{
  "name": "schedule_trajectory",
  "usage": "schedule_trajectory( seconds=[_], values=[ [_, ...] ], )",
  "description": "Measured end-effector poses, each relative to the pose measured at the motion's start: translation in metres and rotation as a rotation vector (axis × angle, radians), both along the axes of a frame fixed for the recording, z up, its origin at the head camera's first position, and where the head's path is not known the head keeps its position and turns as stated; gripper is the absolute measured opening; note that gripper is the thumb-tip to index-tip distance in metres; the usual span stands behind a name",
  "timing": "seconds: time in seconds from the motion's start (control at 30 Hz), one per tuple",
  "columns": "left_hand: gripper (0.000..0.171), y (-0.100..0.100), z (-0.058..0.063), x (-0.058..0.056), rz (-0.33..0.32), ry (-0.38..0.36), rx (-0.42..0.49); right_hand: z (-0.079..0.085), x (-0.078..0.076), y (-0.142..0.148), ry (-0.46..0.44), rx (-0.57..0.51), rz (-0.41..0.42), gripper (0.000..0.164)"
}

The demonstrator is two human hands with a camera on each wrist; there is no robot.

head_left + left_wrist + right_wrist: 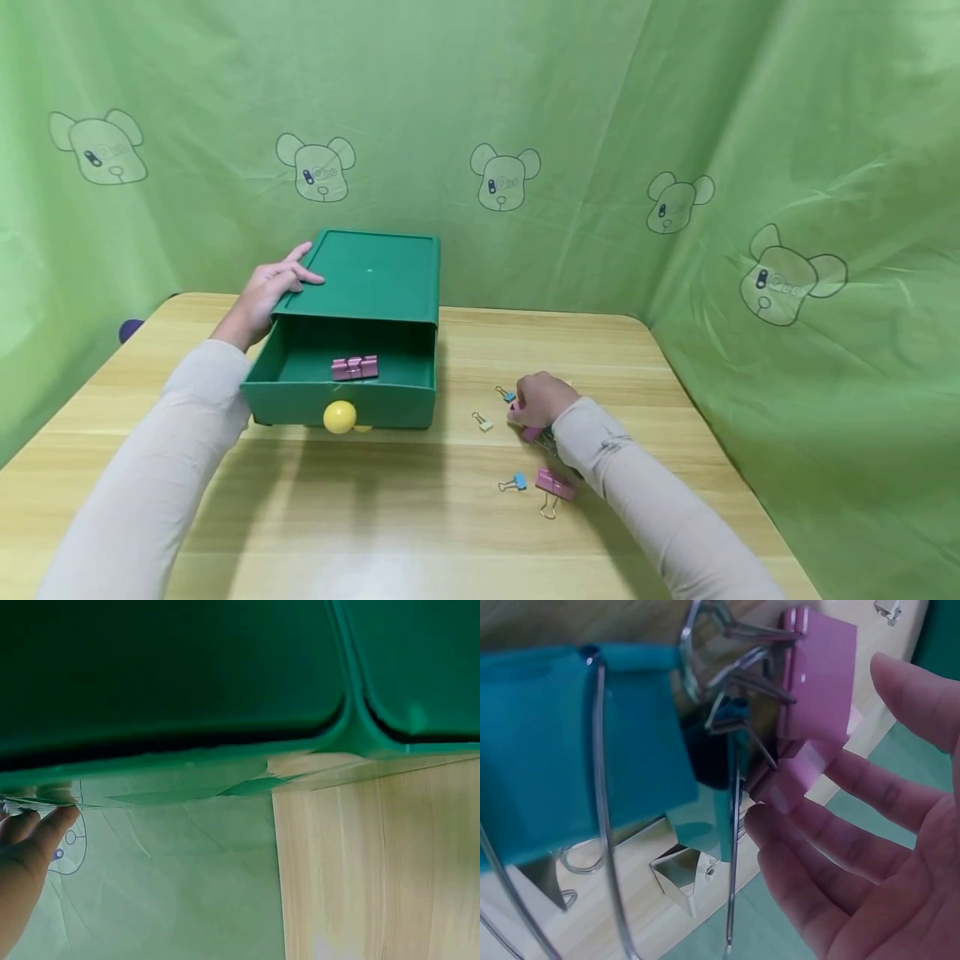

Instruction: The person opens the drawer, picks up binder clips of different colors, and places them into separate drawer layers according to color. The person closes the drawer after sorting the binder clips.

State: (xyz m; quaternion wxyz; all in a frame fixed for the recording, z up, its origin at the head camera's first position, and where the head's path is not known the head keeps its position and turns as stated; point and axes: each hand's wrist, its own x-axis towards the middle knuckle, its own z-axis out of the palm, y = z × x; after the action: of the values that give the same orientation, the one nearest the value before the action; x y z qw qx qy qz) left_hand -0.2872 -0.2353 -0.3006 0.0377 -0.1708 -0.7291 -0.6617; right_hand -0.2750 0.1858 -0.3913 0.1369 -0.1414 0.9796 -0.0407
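A green drawer box (375,275) stands on the table with its drawer (285,400) pulled out. Several pink binder clips (356,367) lie inside the drawer. My left hand (264,293) rests at the box's upper left edge, fingers extended over the top; in the left wrist view its fingers (46,832) show beside the green wall. My right hand (543,400) reaches down among loose binder clips. Up close, its fingertips touch a small pink binder clip (799,772), while the thumb (907,694) stands apart. A larger pink clip (825,671) and a teal clip (577,750) are beside it.
Around the right hand lie a cream binder clip (483,423), blue clips (517,481) and another pink clip (555,483). The drawer has a yellow knob (340,417). Green curtains (420,100) with printed bear heads hang behind and beside the wooden table (360,525).
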Motion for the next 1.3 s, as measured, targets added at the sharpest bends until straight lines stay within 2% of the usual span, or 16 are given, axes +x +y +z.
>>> schedule_trajectory(
  seconds=[0.4, 0.7, 0.9, 1.3],
  values=[
    [0.042, 0.002, -0.003, 0.003, 0.000, -0.005, 0.006, -0.010, -0.003, -0.001, 0.001, -0.002, 0.014, 0.023],
    [0.043, 0.001, -0.003, 0.003, 0.003, 0.011, 0.009, -0.011, -0.003, 0.000, 0.061, -0.059, 0.053, 0.021],
    [0.043, 0.000, -0.002, 0.003, 0.005, 0.023, 0.009, -0.010, -0.004, -0.001, 0.080, -0.097, 0.035, 0.019],
    [0.043, -0.001, -0.003, 0.001, 0.003, 0.012, 0.005, -0.005, -0.003, -0.003, 0.093, -0.164, -0.009, 0.030]
  ],
)
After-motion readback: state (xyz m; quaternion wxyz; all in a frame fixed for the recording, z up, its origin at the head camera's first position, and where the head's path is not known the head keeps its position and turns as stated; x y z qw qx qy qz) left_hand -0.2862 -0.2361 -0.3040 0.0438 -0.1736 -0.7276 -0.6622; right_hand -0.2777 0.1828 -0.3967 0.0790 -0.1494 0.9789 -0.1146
